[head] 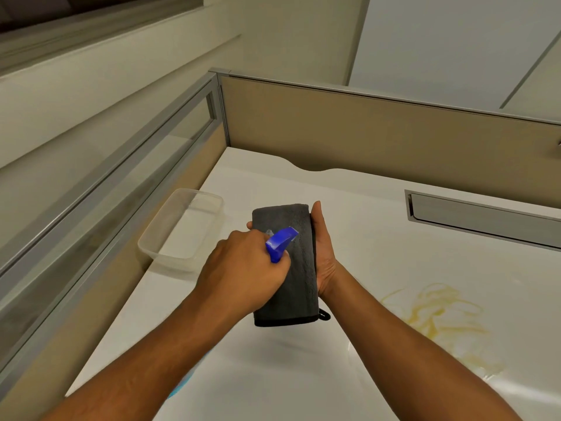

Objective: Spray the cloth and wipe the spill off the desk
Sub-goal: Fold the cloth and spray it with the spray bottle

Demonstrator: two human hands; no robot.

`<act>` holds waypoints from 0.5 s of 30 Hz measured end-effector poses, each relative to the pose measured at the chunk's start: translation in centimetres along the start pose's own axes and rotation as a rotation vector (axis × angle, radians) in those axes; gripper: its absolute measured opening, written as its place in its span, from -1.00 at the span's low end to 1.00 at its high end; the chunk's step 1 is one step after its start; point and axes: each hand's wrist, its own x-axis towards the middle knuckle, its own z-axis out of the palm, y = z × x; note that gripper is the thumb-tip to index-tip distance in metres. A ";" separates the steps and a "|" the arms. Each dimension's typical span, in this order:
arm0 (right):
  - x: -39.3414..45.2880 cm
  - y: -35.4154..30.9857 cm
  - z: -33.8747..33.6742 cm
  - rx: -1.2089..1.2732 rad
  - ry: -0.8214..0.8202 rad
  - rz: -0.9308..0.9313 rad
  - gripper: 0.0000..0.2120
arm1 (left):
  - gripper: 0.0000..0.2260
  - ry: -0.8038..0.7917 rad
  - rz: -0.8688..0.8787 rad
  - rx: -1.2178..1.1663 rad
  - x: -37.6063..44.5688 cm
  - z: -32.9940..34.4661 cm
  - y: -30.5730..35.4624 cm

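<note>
Head view of a white surface (273,375) enclosed by tan partition panels (379,132). The right hand (323,253) holds a folded dark grey cloth (299,287) above the surface, thumb along the cloth's right edge and fingertips showing at its far left edge; the grip is closed around the cloth. A small black loop (324,314) hangs from the cloth's near right corner. The left hand (243,271) is clenched around a spray bottle, of which mainly the blue trigger head (280,241) is visible; a pale blue part shows below the left forearm, too blurred to identify. The nozzle points at the face of the cloth and lies just over it. To the near right of the cloth, well apart from it, a yellowish smeared spill (440,317) lies on the surface. A clear, lidless plastic container (182,229) rests on the surface at its left edge, to the left of the hands. A metal-framed recessed slot (485,220) is set into the surface at the far right.
</note>
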 end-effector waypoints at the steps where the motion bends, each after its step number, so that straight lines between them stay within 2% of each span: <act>1: -0.1 0.0 -0.1 0.011 0.016 -0.008 0.05 | -0.73 -0.006 0.000 0.012 -0.1 0.2 0.5; 6: -0.4 -0.3 -0.8 0.039 0.026 -0.037 -0.04 | -0.74 -0.019 0.013 0.037 -0.1 0.7 2.0; 9: -0.8 -0.7 -0.5 0.041 -0.048 -0.064 0.00 | -0.76 -0.051 0.024 0.035 -0.4 1.1 1.6; 13: -0.8 -1.3 -1.0 0.048 -0.066 -0.101 0.08 | -0.71 -0.006 0.013 0.021 -1.2 1.2 0.0; 15: -0.7 -1.4 -1.2 0.064 -0.085 -0.101 0.10 | -0.79 0.002 -0.011 -0.021 -1.3 1.3 -0.9</act>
